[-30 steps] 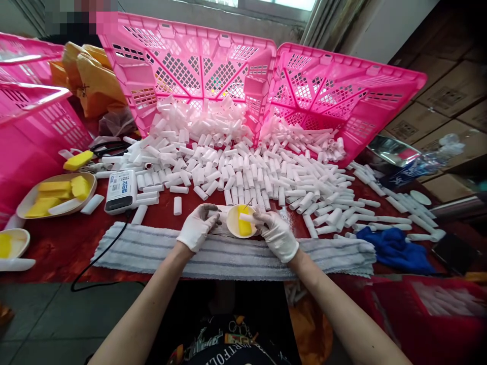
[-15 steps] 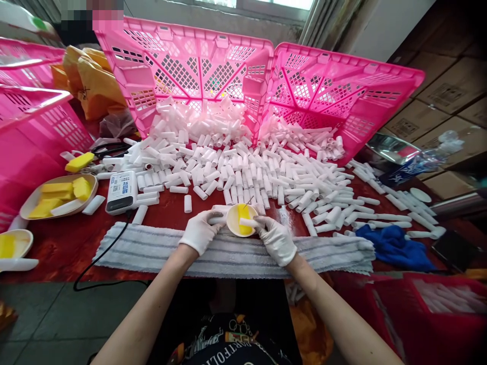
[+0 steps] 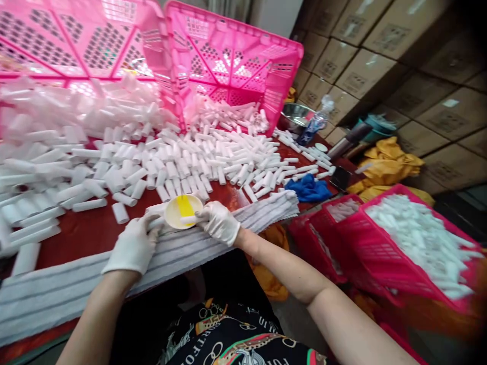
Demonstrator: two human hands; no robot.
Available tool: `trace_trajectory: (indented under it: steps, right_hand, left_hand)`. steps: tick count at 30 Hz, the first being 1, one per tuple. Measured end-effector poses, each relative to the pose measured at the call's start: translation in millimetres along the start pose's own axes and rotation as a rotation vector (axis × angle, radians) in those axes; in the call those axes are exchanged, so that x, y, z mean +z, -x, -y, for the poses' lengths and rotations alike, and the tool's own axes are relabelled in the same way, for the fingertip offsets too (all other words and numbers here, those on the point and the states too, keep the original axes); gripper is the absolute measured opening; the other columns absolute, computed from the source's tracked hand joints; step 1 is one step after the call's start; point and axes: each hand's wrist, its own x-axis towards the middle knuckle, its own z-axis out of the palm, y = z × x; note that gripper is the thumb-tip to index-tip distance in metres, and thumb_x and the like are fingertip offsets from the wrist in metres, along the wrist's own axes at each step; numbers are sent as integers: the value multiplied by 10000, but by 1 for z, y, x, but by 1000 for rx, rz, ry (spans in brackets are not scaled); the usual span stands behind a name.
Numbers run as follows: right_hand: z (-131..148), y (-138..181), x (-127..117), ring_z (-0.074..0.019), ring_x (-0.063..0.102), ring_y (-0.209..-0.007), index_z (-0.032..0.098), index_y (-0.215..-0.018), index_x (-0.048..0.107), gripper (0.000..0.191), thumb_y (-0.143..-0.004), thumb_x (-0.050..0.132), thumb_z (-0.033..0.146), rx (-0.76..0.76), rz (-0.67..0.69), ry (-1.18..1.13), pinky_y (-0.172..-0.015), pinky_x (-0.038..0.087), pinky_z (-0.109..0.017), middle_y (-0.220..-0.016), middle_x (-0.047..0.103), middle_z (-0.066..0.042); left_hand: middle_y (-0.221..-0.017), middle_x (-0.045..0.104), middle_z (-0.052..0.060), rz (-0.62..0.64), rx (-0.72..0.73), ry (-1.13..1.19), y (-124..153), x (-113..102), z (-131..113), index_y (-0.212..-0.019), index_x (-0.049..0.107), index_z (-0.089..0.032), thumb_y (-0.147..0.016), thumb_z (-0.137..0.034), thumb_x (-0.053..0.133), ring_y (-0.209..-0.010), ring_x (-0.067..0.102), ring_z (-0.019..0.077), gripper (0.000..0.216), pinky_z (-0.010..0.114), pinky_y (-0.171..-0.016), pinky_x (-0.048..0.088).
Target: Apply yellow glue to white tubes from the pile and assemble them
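Observation:
My left hand (image 3: 135, 243), in a white glove, is closed around a white tube (image 3: 155, 223) left of a small cream dish (image 3: 173, 215). The dish holds a yellow sponge strip (image 3: 185, 206). My right hand (image 3: 218, 221), gloved too, pinches another white tube (image 3: 188, 219), whose far end lies over the dish against the yellow strip. A striped grey-white towel (image 3: 228, 235) lies beneath both hands along the table's front edge. Many loose white tubes (image 3: 167, 167) are heaped just beyond the dish.
Pink crates (image 3: 236, 66) lie tipped at the back, spilling tubes. A blue cloth (image 3: 308, 188) sits right of the towel. On the lower right stands a pink crate (image 3: 395, 253) full of white tubes. Cardboard boxes (image 3: 353, 71) are stacked behind, near a yellow sack (image 3: 395, 162).
The view has swung to the right, bringing the filled crate and more boxes into sight. Both hands keep their tubes at the dish.

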Motion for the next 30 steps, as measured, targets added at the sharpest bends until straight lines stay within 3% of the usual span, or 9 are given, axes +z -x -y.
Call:
trace_trajectory:
  steps: [3, 7, 10, 12, 17, 22, 25, 27, 30]
  right_hand:
    - [-2, 1, -5, -135, 576, -743, 196, -1027, 636, 374, -744, 615, 440, 26, 39, 66, -701, 444, -231, -829, 637, -27]
    - [-3, 5, -6, -145, 571, -745, 207, -939, 663, 255, -777, 585, 388, -48, 72, 101, -720, 445, -253, -803, 634, -27]
    - [2, 11, -8, -145, 583, -787, 184, -819, 661, 153, -752, 608, 311, -67, 4, -106, -753, 463, -252, -837, 629, -36]
    - [10, 18, -13, -135, 597, -828, 176, -878, 631, 188, -741, 617, 305, -5, -67, -315, -773, 480, -238, -897, 631, -39]
    - [23, 30, -33, -98, 588, -659, 166, -1036, 579, 344, -806, 529, 417, 247, -54, -717, -603, 481, -205, -795, 631, -11]
    - [25, 33, -45, -90, 554, -609, 153, -920, 613, 300, -827, 492, 411, 288, 8, -640, -548, 435, -189, -702, 607, 3]
    - [33, 36, -49, -115, 589, -728, 170, -940, 596, 262, -833, 490, 385, 196, 5, -535, -643, 456, -207, -809, 634, -11]
    - [41, 39, -51, -122, 587, -740, 173, -939, 592, 255, -817, 518, 384, 56, -20, -410, -677, 455, -218, -826, 632, -24]
    - [49, 43, -51, -122, 536, -639, 177, -724, 607, 250, -797, 528, 402, -197, 8, -90, -639, 427, -234, -670, 578, -28]
  left_hand:
    - [-1121, 558, 116, 4, 16, -21, -3, 0, 1, -1181, 514, -211, -830, -477, 374, -980, 562, 310, 462, 407, -825, 452]
    - [-1107, 599, 107, -48, -82, 94, -3, 2, 3, -1151, 541, -203, -790, -484, 457, -991, 573, 296, 464, 398, -853, 451]
    - [-1000, 650, 77, -205, -199, 312, 6, -1, -1, -1104, 564, -195, -750, -451, 539, -916, 609, 240, 437, 359, -850, 463]
    - [-990, 653, 60, -285, -166, 498, 18, -4, -7, -1070, 579, -193, -731, -447, 571, -891, 614, 205, 424, 327, -850, 468]
    - [-950, 662, 58, -29, 4, 947, 45, -4, -31, -1017, 602, -166, -661, -468, 652, -819, 618, 175, 470, 288, -771, 498]
    - [-825, 659, 43, 105, 21, 1020, 54, -7, -45, -1046, 589, -150, -681, -457, 642, -665, 589, 138, 480, 252, -623, 482]
    - [-739, 632, 26, 141, 101, 916, 56, -12, -49, -972, 603, -155, -740, -480, 567, -615, 550, 128, 401, 233, -561, 437]
    - [-650, 595, 20, 162, 117, 850, 56, -12, -51, -796, 605, -154, -798, -515, 455, -574, 518, 127, 390, 232, -527, 401]
    - [-511, 514, 10, 263, 24, 855, 56, -5, -58, -583, 513, -165, -832, -564, 310, -475, 450, 122, 512, 242, -473, 352]
